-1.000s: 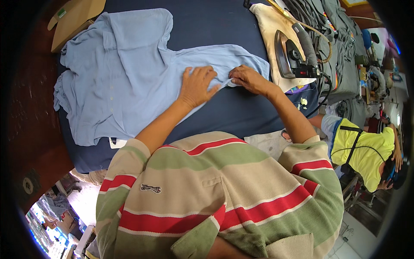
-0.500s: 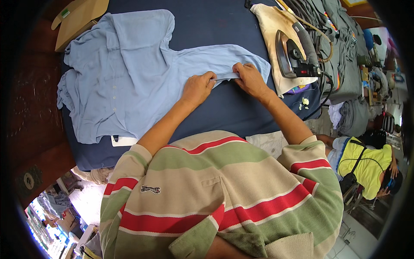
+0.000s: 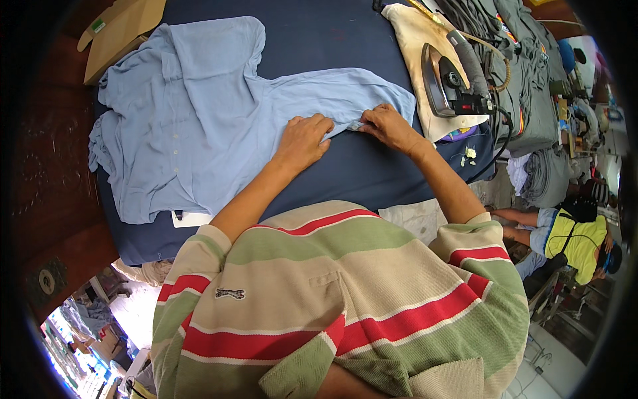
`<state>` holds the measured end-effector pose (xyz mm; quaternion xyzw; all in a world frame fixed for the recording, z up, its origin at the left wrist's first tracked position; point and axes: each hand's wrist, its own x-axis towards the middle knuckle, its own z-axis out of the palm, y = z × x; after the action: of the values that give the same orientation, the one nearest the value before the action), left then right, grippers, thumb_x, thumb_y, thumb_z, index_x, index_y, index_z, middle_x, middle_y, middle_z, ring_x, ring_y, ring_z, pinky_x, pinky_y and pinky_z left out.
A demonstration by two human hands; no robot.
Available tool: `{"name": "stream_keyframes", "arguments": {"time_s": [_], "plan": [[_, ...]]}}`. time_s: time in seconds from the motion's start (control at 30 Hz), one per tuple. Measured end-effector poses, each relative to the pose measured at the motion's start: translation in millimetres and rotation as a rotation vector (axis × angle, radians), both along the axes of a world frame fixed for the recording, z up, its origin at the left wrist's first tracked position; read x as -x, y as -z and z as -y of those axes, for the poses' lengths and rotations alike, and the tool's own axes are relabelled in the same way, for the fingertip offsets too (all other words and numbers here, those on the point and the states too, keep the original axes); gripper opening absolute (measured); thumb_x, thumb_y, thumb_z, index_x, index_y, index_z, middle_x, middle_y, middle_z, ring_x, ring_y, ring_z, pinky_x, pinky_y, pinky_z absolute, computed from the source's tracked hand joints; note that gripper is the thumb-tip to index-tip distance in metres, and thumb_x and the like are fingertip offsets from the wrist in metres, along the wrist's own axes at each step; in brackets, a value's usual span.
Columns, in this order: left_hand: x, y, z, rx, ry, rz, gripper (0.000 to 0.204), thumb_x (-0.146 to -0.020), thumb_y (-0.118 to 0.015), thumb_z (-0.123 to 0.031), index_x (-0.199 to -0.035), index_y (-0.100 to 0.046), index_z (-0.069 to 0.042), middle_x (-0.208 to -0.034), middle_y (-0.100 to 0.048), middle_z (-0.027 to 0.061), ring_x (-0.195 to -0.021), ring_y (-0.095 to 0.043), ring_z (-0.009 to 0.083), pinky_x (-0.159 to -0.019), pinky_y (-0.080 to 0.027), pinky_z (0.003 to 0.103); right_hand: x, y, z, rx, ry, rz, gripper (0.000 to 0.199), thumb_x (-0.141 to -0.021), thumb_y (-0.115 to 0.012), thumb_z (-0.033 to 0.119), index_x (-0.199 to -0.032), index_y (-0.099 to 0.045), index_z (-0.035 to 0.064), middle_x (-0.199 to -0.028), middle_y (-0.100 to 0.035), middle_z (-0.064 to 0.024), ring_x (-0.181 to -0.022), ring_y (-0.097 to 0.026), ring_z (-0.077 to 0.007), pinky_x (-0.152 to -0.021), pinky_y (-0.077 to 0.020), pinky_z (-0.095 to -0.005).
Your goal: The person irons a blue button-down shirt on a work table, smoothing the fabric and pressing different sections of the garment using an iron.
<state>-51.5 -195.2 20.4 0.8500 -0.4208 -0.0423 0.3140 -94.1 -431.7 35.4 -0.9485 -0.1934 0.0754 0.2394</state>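
1. The tabletop [image 3: 345, 173], padded in dark blue, carries everything; its near edge runs just in front of my striped shirt, and its far edge is out of view at the top.
2. The light blue shirt [image 3: 193, 126] lies flat across the left half of the tabletop, its body bunched toward the left edge. Its long axis runs left to right, out along one sleeve [image 3: 345, 93] that stretches toward the right edge.
3. That sleeve is what my hands work on, so the shirt's bulk lies to my left and slightly beyond them, and the sleeve's lower edge runs right under my fingers.
4. The iron [image 3: 448, 83] stands on a tan cloth pad [image 3: 415, 40] near the right edge, just beyond the sleeve's cuff, apart from both hands.
5. My left hand [image 3: 304, 138] rests palm down on the sleeve's lower edge, fingers spread and slightly curled, holding the fabric flat; it is the nearer one to the shirt's body.
6. My right hand [image 3: 389, 125] is at the cuff end, nearer the iron, fingertips pinching the sleeve's hem between thumb and fingers.
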Motion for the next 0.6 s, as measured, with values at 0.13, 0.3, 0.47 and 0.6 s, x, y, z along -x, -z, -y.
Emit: {"name": "stream_keyframes", "arguments": {"time_s": [0.13,0.3,0.47,0.6], "plan": [[-1.4,-1.7,-15.8,-0.051,-0.019,0.129,0.016,-0.075,-0.064,-0.019,-0.084,-0.058,-0.007,-0.086,-0.059,0.0043,-0.081,-0.057,0.0232,-0.078,-0.039,0.037,-2.6,2.7,7.1,-0.091,-0.052,0.023,0.014,-0.082,-0.06,0.019,-0.088,-0.058,0.0059,-0.078,-0.06,-0.0092,-0.081,-0.057,-0.0287,-0.084,-0.0378,-0.0374],[-1.2,-10.2,-27.4,-0.165,0.025,0.024,0.015,-0.081,-0.059,-0.024,-0.081,-0.06,-0.009,-0.083,-0.059,0.0038,-0.08,-0.057,0.0231,-0.075,-0.039,0.038,-4.6,-3.2,9.8,-0.009,-0.217,0.009,0.016,-0.081,-0.062,0.02,-0.087,-0.059,0.0053,-0.085,-0.061,-0.0078,-0.085,-0.057,-0.0271,-0.087,-0.0372,-0.0372],[13.0,-16.1,-25.7,-0.272,0.133,0.063,0.016,-0.083,-0.058,-0.026,-0.081,-0.063,-0.011,-0.081,-0.059,0.0039,-0.079,-0.057,0.0232,-0.073,-0.039,0.037,-7.3,-26.6,-10.3,0.164,-0.132,-0.106,0.017,-0.08,-0.059,0.016,-0.095,-0.06,0.0073,-0.094,-0.06,-0.007,-0.092,-0.056,-0.026,-0.082,-0.0401,-0.0392],[20.7,-2.2,-25.7,-0.177,0.098,0.089,0.019,-0.083,-0.057,-0.029,-0.079,-0.063,-0.011,-0.079,-0.058,0.0044,-0.077,-0.057,0.0234,-0.072,-0.04,0.037,-6.3,-5.7,-40.9,0.062,0.009,0.026,0.027,-0.078,-0.058,0.01,-0.105,-0.059,0.0084,-0.103,-0.057,-0.008,-0.094,-0.055,-0.0272,-0.078,-0.0425,-0.0394]]}}
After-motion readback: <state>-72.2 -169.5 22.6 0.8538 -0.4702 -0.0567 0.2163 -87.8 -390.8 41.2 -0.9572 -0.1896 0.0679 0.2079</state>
